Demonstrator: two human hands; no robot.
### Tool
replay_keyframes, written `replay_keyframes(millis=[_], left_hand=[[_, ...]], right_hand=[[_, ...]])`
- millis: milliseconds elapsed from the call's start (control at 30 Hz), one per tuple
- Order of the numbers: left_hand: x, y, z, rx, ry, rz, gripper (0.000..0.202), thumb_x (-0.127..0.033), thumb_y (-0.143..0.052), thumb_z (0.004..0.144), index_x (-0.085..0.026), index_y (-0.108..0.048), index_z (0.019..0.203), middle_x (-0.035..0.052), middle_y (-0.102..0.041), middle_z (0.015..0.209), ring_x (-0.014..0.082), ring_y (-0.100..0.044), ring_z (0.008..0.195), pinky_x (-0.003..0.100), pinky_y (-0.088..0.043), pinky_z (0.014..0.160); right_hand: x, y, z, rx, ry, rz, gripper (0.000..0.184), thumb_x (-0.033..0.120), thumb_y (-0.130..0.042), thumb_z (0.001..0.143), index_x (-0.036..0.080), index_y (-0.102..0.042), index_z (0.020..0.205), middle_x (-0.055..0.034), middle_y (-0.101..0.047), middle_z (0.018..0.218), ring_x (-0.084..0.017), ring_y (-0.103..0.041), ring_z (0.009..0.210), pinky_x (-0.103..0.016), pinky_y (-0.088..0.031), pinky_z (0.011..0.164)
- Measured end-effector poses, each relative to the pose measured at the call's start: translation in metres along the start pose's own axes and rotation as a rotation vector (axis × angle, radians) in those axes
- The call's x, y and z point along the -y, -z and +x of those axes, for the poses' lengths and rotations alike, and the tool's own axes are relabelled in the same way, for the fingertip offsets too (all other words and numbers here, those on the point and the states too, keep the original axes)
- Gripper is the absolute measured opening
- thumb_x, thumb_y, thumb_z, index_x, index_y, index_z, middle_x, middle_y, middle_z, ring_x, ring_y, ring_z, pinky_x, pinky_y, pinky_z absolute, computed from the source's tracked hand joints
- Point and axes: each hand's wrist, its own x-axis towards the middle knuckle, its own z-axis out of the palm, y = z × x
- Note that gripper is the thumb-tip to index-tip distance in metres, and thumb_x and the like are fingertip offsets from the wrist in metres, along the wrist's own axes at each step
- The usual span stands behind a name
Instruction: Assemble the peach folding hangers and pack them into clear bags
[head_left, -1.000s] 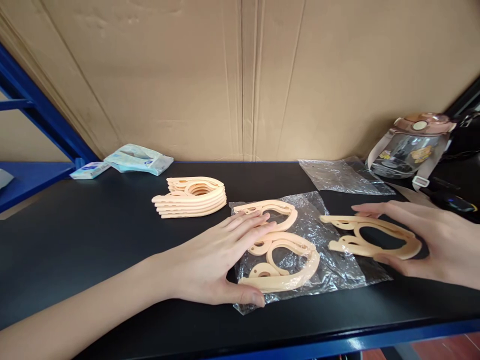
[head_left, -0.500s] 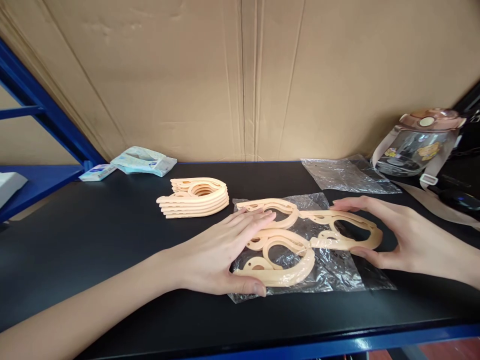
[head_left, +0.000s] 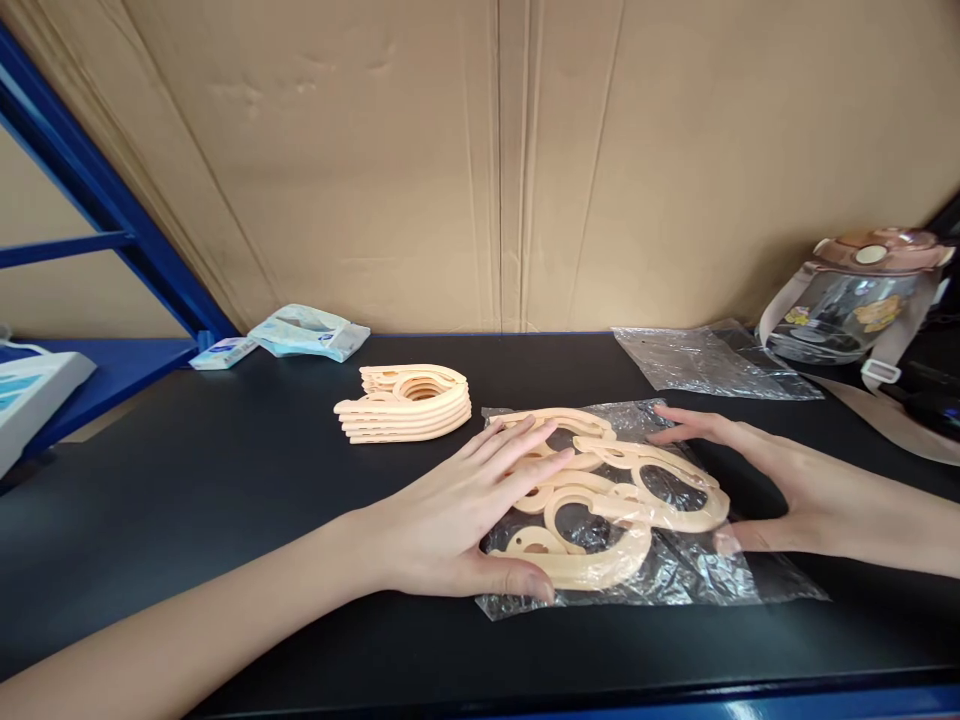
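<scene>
The cream folding hanger (head_left: 667, 516) on the right lies in the clear plastic bag (head_left: 697, 580), its arm ends overlapping the two hangers further left, so pushing it deeper could make the pieces ride up over one another, or let a hard end catch and split the thin film. The left hand (head_left: 472, 520) is spread flat over the bag and the hangers there, pressing rather than grasping; if that pressure eased, the bag might slide or bunch on the smooth table (head_left: 225, 480). The right hand (head_left: 780, 490) is loosely curved with fingers and thumb well spread, clenched on nothing, at the bag's right end; whether the thumb touches the hanger I cannot tell. The thumb seems to be under the film, so a quick pull back could drag the plastic along. Just beyond the left fingers, the hanger stack (head_left: 405, 420) could be toppled by a careless sweep, while the second bag (head_left: 712, 365) and bottle (head_left: 855, 305) sit well clear.
</scene>
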Motion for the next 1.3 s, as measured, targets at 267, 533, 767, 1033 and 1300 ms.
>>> replay_keyframes(millis=[267, 533, 767, 1033, 1300], left_hand=[[-0.003, 0.001, 0.001, -0.002, -0.021, -0.014, 0.087, -0.068, -0.056, 0.081, -0.031, -0.023, 0.153, 0.005, -0.007, 0.163, 0.0333, -0.005, 0.148, 0.056, -0.012, 0.118], [-0.001, 0.001, 0.002, 0.005, -0.033, 0.008, 0.084, -0.066, -0.054, 0.084, -0.029, -0.024, 0.152, 0.0029, -0.012, 0.162, 0.0299, -0.004, 0.149, 0.052, -0.005, 0.12], [0.0, -0.002, 0.003, -0.011, -0.049, 0.025, 0.084, -0.067, -0.055, 0.082, -0.029, -0.027, 0.152, 0.0035, -0.016, 0.162, 0.0295, -0.007, 0.149, 0.051, -0.007, 0.12], [-0.002, 0.001, 0.003, -0.035, -0.05, -0.023, 0.068, -0.058, -0.05, 0.091, -0.028, -0.032, 0.149, 0.0047, -0.024, 0.16, 0.0297, -0.015, 0.147, 0.051, -0.013, 0.12], [-0.002, -0.004, 0.006, -0.219, 0.011, -0.021, 0.065, -0.042, -0.06, 0.089, -0.025, -0.031, 0.144, 0.0087, -0.038, 0.151, 0.029, -0.03, 0.141, 0.05, -0.022, 0.118]], right_hand=[[0.028, -0.008, 0.016, -0.118, 0.05, 0.243, 0.079, 0.045, -0.07, 0.08, 0.038, -0.028, 0.147, -0.0067, -0.06, 0.133, -0.031, -0.06, 0.117, -0.052, -0.048, 0.101], [0.021, -0.013, 0.019, -0.15, 0.017, 0.503, 0.078, 0.043, -0.071, 0.079, 0.036, -0.032, 0.146, -0.0063, -0.063, 0.13, -0.025, -0.063, 0.112, -0.045, -0.053, 0.097], [0.025, -0.013, 0.026, -0.129, 0.029, 0.557, 0.066, 0.039, -0.071, 0.081, 0.031, -0.04, 0.139, -0.0058, -0.07, 0.114, -0.022, -0.066, 0.103, -0.046, -0.052, 0.096], [0.027, -0.021, 0.029, -0.19, 0.027, 0.554, 0.059, 0.04, -0.071, 0.08, 0.028, -0.048, 0.133, -0.0049, -0.072, 0.101, -0.022, -0.067, 0.097, -0.044, -0.053, 0.092], [0.029, -0.023, 0.029, -0.213, 0.069, 0.525, 0.065, 0.041, -0.072, 0.079, 0.028, -0.044, 0.137, -0.0087, -0.066, 0.119, -0.024, -0.065, 0.103, -0.047, -0.052, 0.094]])
